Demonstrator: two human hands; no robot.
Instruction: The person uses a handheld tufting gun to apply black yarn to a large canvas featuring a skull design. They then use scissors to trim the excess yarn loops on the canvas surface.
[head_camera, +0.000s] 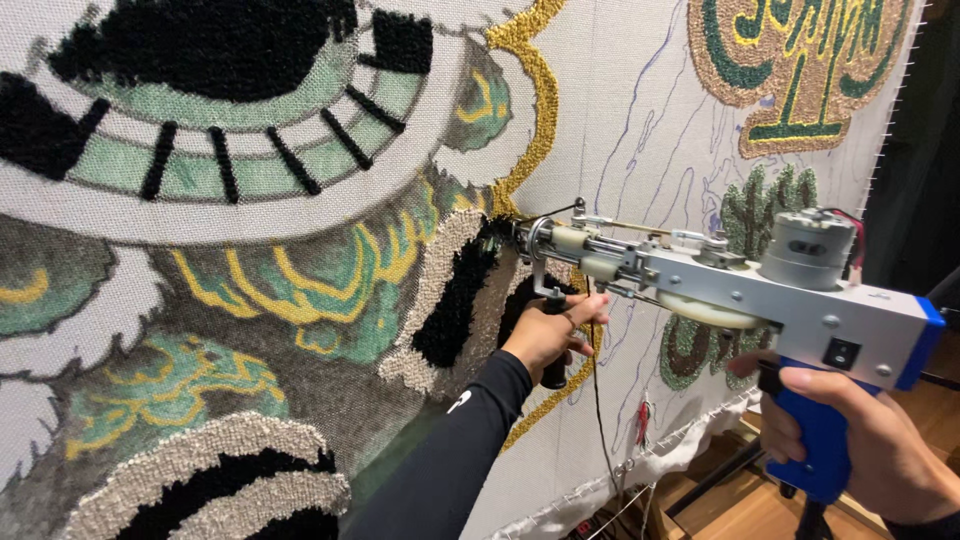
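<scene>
The right hand was clamped on the blue grip of the tufting gun, forefinger at the trigger. The left hand (arm extended, black sleeve) gripped the front handle, gun tip against the stretched cloth.

The large stretched backing cloth with tufted green, black, beige and yellow yarn patterns runs off the view at nine, twelve and six o'clock, so its full design cannot be read. The right hand is cut at the wrist by the edge near five o'clock, and its palm hides most of the blue pistol grip of the grey metal tufting gun. The left hand covers the gun's black front handle. The needle tip is probably buried in black pile.
</scene>
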